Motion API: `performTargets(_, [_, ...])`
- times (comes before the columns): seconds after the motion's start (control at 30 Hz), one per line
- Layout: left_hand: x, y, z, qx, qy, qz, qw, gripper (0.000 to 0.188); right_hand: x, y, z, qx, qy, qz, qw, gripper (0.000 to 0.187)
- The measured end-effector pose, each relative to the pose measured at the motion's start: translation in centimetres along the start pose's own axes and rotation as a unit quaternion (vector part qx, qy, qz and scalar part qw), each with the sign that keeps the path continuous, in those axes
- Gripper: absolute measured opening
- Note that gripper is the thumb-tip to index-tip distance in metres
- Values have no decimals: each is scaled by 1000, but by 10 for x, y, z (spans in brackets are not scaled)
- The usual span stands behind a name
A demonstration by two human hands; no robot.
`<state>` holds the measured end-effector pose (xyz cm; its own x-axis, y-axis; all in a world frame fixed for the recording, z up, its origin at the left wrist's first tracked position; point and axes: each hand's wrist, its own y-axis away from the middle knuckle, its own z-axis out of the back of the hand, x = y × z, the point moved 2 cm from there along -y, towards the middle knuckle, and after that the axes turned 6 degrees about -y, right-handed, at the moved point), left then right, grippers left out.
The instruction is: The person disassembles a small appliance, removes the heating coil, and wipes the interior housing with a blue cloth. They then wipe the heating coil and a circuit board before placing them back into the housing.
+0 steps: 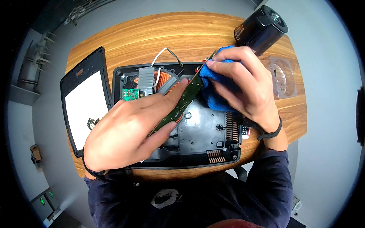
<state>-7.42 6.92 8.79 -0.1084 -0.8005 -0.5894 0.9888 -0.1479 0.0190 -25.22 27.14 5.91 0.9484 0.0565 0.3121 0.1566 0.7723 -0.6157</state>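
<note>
My left hand (131, 131) grips a long green circuit board (185, 98) by its near part, fingers on one face and thumb on the other. The board is tilted up on edge, slanting from lower left to upper right. At its far end my right hand (247, 81) pinches a blue cloth (218, 91) against the board. Below both hands lies an open black appliance housing (201, 133) with vent slots. Inside its left part sit a copper coil (164, 80), a finned metal heat sink (146, 79) and a small green board (130, 94), partly behind my left hand.
A black panel with a white face (85, 106) leans left of the housing. At the back right stands a black cylindrical container (262, 30), with a clear plastic piece (282, 78) nearer on the right. A white wire (157, 57) loops up from the housing. Everything rests on a wooden table (125, 36).
</note>
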Motion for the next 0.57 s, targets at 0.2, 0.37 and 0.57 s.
performTargets(0.2, [11, -4, -2, -14, -19, 4, 1000, 70, -13, 2, 4, -15, 61, -34, 997, 30])
performTargets(0.37, [13, -5, -6, -14, -9, -3, 1000, 70, -7, 2, 3, -29, 54, -77, 995, 29])
performTargets(0.57, [11, -4, -6, 0, -7, 1, 1000, 72, -4, 3, 1, 14, -9, -47, 999, 28])
